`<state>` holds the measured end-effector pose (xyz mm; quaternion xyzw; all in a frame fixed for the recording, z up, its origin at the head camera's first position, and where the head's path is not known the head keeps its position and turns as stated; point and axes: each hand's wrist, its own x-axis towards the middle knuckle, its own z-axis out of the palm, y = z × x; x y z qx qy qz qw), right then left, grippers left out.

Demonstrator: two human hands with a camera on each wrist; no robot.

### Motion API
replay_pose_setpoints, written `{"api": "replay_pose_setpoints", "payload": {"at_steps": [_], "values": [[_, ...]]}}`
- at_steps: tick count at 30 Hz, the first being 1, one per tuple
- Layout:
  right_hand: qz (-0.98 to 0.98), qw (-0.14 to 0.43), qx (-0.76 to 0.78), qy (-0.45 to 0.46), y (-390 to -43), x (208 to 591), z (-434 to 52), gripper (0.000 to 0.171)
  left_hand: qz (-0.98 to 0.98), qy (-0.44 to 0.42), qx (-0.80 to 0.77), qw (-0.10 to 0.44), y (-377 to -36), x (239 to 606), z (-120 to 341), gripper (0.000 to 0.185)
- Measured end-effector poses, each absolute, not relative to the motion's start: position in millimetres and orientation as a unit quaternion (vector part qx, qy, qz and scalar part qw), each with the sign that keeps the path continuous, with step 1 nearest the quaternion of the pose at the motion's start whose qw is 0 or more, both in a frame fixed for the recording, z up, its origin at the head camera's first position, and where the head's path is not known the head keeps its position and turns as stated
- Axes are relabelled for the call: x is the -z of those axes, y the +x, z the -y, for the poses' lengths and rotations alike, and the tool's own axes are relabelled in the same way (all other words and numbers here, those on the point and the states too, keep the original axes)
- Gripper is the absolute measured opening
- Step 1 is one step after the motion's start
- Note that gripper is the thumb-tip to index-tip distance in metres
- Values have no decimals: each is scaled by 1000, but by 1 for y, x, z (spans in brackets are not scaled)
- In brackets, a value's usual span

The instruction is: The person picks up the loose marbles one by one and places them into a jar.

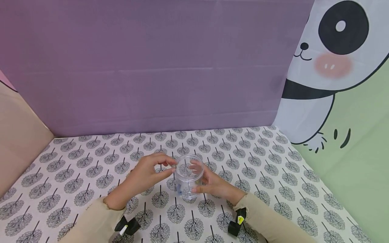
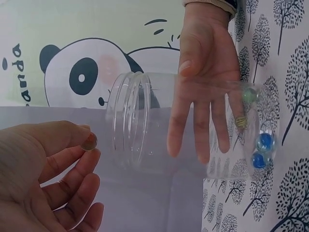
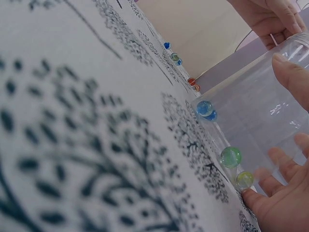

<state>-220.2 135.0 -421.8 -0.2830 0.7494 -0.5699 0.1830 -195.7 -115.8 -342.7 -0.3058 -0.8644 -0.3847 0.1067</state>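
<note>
A clear plastic jar stands upright on the patterned cloth, its mouth uncovered. My right hand holds the jar from the right side, thumb in front and fingers behind. Blue marbles, a green marble and a yellowish marble lie at its bottom. Beside the rim, my left hand pinches a small round marble between thumb and forefinger; its colour is hard to tell. In the left wrist view that marble is just outside the jar's mouth.
Outside the jar, several more marbles lie on the cloth, among them a blue marble and a red marble. A purple fabric wall rises behind, and a panda-printed wall stands at the right.
</note>
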Motion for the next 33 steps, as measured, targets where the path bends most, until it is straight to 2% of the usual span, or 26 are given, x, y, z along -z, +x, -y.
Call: {"api": "replay_pose_setpoints", "payload": {"at_steps": [33], "values": [[-747, 186, 572, -285, -219, 420, -135, 93, 865, -309, 386, 85, -203, 347, 108, 20]]}}
